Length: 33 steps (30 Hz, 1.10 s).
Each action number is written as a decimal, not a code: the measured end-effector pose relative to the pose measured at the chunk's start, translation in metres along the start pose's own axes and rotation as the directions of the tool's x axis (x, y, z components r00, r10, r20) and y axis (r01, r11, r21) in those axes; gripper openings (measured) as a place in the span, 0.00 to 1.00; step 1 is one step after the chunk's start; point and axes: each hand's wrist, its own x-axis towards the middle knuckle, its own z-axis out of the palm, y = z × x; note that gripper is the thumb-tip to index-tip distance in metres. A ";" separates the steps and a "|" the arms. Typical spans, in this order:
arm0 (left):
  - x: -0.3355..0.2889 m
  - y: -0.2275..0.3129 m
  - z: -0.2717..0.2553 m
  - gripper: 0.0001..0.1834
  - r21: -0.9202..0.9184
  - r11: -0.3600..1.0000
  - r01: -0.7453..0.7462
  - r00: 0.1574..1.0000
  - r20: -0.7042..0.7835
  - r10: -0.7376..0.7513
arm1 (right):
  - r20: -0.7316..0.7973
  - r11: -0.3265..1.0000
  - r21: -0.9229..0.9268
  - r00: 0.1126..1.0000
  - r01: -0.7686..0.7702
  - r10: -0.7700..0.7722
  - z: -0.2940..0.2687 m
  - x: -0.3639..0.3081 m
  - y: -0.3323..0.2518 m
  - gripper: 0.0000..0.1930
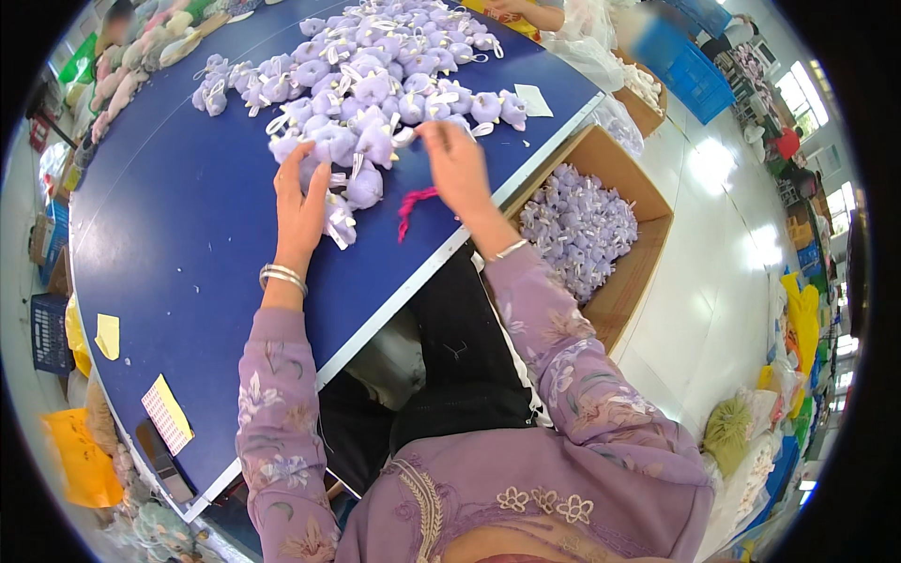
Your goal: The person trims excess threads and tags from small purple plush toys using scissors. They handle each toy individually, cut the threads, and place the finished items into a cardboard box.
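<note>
A heap of small lilac plush toys [375, 89] with white loops and tags is spread over the blue table [211, 281]. At its near left edge is my left hand [302, 202], thumb and fingers apart, touching the toys. My right hand [457, 169], slightly blurred, pinches at a white loop [404, 138] on a toy at the heap's near side. A magenta cord [405, 216] lies partly hidden beneath that hand; I cannot tell whether the hand holds it. One lilac toy [339, 221] lies beside my left wrist.
To the right, below the metal table edge, an open cardboard box [648, 253] holds many lilac toys. A sticker sheet [167, 416], a phone [161, 457] and a yellow paper [108, 336] lie at the left. Another person's hand [514, 7] shows at the far side.
</note>
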 end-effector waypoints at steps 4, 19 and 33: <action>-0.034 0.016 -0.009 0.28 -0.033 0.999 -0.028 1.000 0.010 0.028 | -0.249 0.925 -0.379 0.958 0.036 -0.140 -0.073 0.051 0.051 0.14; -0.058 0.061 0.039 0.33 0.261 0.938 -0.230 0.967 -0.045 0.249 | -0.034 0.857 0.462 0.960 -0.230 0.276 -0.071 0.006 0.032 0.12; -0.059 0.053 0.004 0.11 -0.605 0.768 0.208 0.939 -0.097 -0.330 | 0.536 0.494 0.664 0.818 -0.561 0.208 0.030 -0.060 -0.073 0.10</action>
